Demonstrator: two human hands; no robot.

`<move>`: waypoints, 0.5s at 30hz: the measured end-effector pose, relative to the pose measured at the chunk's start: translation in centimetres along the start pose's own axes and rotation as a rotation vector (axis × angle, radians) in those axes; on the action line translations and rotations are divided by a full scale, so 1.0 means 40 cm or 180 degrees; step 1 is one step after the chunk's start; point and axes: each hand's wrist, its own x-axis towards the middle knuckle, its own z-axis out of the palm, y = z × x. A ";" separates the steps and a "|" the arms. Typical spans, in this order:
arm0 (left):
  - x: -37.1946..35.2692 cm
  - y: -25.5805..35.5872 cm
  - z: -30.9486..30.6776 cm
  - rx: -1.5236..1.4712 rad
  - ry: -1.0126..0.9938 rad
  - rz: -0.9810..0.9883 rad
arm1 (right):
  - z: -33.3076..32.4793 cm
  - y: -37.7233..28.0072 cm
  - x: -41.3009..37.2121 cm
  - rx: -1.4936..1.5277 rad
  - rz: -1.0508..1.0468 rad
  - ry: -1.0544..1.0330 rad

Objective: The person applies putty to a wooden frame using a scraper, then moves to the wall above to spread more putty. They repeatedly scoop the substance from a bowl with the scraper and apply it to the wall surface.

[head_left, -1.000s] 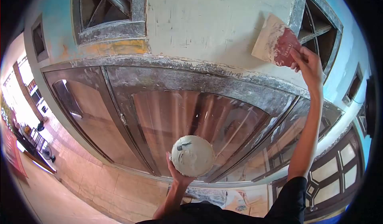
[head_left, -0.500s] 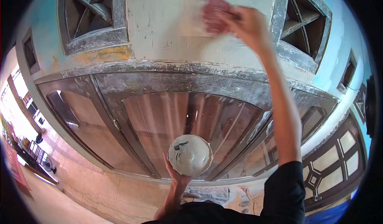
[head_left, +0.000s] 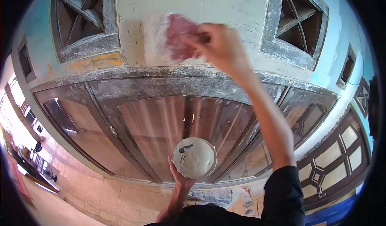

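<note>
My right hand point(head_left: 223, 47) is raised and closed around the handle of a red putty spreader point(head_left: 179, 37), blurred by motion. Its far edge lies close against the pale coated wall panel point(head_left: 225, 3), just above the weathered wooden door frame. Lower down, my left hand point(head_left: 181, 179) supports a round bowl point(head_left: 216, 161) from below and from its left side. Inside the bowl sits whitish putty point(head_left: 197, 157), with a dark smear near its upper left.
Vent openings with wooden cross bars point(head_left: 82, 15) point(head_left: 299, 19) flank the panel. Below them are wide glazed doors point(head_left: 152, 123). Stained sheets point(head_left: 213, 195) lie on the tiled floor point(head_left: 108, 198). A fan point(head_left: 49, 173) stands at the far left.
My right hand and the spreader have moved left and down across the wall panel. My left hand still holds the bowl, which appears slightly farther right and lower as the view shifts.
</note>
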 end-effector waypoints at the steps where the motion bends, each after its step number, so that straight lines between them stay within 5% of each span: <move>1: 0.001 0.000 -0.001 0.0027 0.0071 0.0088 | 0.041 0.014 0.008 -0.0199 -0.0043 -0.0109; 5: -0.001 0.009 -0.015 -0.0002 -0.0111 0.0036 | -0.020 0.063 -0.018 -0.0891 0.0237 0.0160; 11: 0.010 0.023 -0.009 0.0109 -0.0099 0.0057 | -0.369 0.239 -0.213 -0.1016 0.1171 0.0206; 15: 0.009 0.019 -0.019 0.0139 -0.0037 0.0195 | -0.421 0.207 -0.236 -0.0747 0.1171 0.0220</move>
